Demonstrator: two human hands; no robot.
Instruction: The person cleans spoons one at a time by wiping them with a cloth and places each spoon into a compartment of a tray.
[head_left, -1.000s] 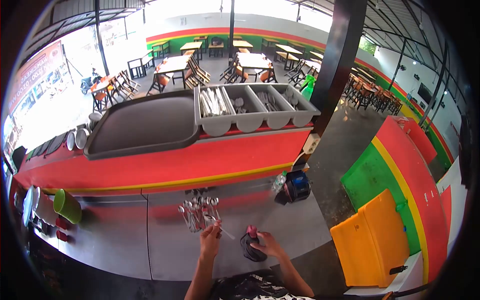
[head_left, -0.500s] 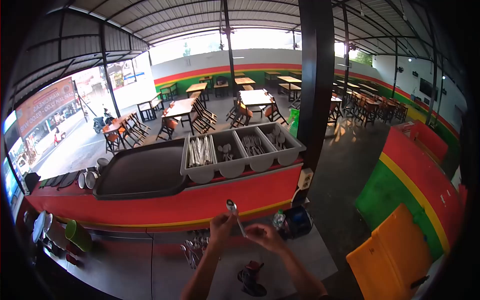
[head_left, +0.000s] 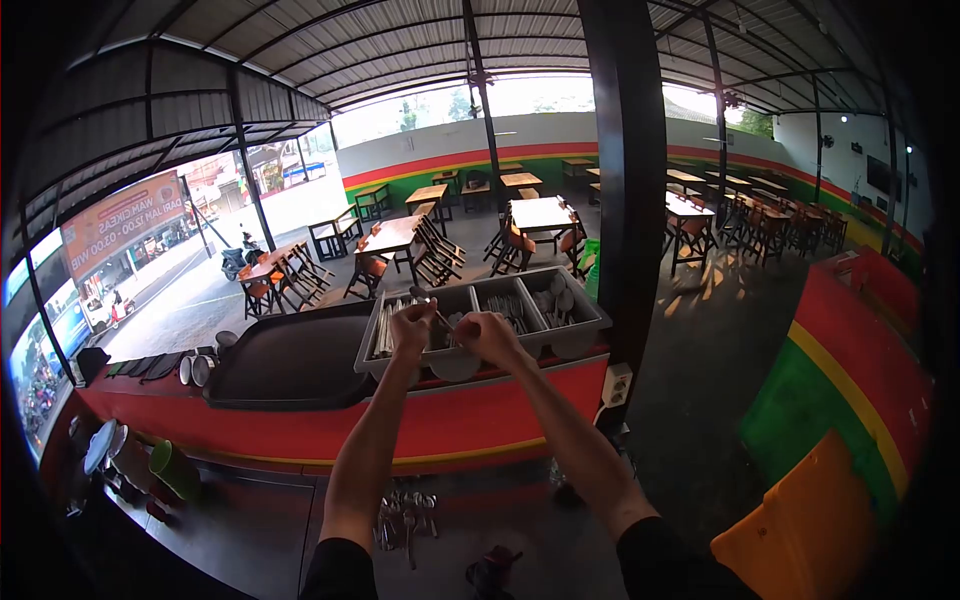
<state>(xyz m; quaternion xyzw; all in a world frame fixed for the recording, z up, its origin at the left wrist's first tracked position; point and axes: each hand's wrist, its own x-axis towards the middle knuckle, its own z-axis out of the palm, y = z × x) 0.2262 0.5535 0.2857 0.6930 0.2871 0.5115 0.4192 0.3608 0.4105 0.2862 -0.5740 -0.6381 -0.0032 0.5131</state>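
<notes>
A metal spoon is held over the grey cutlery tray, its bowl tipped up. My left hand pinches it just below the bowl. At the handle's lower end, the fingers of my right hand are closed on it. Both hands are above the tray's second compartment from the left and partly cover it. Pale, straight utensils fill the leftmost compartment; forks stand in the third and spoons in the rightmost. On the lower worktop lies a pile of loose cutlery.
A large dark tray lies left of the cutlery tray on the red counter. Metal cups stand farther left. A black post rises at the right, above a white socket. A green container stands lower left.
Both hands have moved up and forward with the spoon, from above the lower worktop to over the cutlery tray. The view has shifted slightly.
</notes>
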